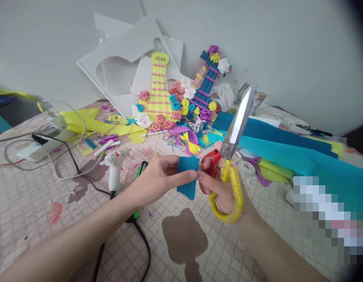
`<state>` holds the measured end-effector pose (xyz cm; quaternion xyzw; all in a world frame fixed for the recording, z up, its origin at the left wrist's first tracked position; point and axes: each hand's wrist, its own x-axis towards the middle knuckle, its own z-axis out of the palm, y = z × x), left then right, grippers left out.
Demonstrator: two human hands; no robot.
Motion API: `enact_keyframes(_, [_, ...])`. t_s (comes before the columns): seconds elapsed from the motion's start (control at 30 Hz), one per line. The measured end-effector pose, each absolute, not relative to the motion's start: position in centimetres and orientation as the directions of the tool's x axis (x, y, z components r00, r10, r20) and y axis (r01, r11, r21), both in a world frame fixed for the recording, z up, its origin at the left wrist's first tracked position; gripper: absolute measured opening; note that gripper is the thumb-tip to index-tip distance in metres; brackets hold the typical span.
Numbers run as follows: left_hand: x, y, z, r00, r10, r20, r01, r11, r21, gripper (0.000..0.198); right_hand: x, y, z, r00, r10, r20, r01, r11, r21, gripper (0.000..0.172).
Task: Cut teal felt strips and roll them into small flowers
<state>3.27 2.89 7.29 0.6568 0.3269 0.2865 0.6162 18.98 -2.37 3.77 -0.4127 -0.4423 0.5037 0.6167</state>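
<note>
My left hand (158,178) pinches a small teal foam piece (187,176) between thumb and fingers, just above the tiled table. My right hand (221,188) grips scissors (232,156) with yellow and red handles. Their blades are together and point up and to the right. The right fingertips also touch the teal piece's right edge. Both hands meet at the middle of the view.
A white glue gun (114,168) with a black cord lies left of my hands. Two paper guitars with paper flowers (175,98) lean on the wall behind. Teal foam sheets (287,152) spread at the right, yellow sheets (93,123) and a power strip (43,145) at the left.
</note>
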Motion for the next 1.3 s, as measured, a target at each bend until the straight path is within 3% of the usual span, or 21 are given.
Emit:
enact_keyframes(0.17, [3.6,2.4,7.5,0.583,0.801,-0.136,0.105,0.092,0.990,0.020,19.0,-2.0,3.6,0.120,0.983,0.139,-0.264,0.167,-0.950,0.020])
enact_keyframes(0.57, [3.7,2.3,6.6,0.597,0.781,-0.184,0.163,0.106,0.981,0.021,18.8,-1.9,4.0,0.233,0.968,0.091,-0.213,0.143,-0.966,0.023])
enact_keyframes(0.8, [3.5,2.1,7.6,0.409,0.913,0.011,-0.004,-0.011,1.000,0.020,18.7,-2.0,3.5,0.122,0.990,0.067,-0.302,0.102,-0.948,0.022])
enact_keyframes(1.0, [2.6,2.4,8.4,0.251,0.956,0.153,-0.084,-0.136,0.987,0.018,17.7,-2.2,1.7,-0.212,0.973,-0.094,-0.367,-0.169,-0.915,0.038])
enact_keyframes(1.3, [2.6,2.5,8.5,0.164,0.955,0.247,-0.080,-0.237,0.968,0.016,15.7,-4.4,2.0,-0.202,0.962,-0.184,-0.309,-0.241,-0.920,0.026])
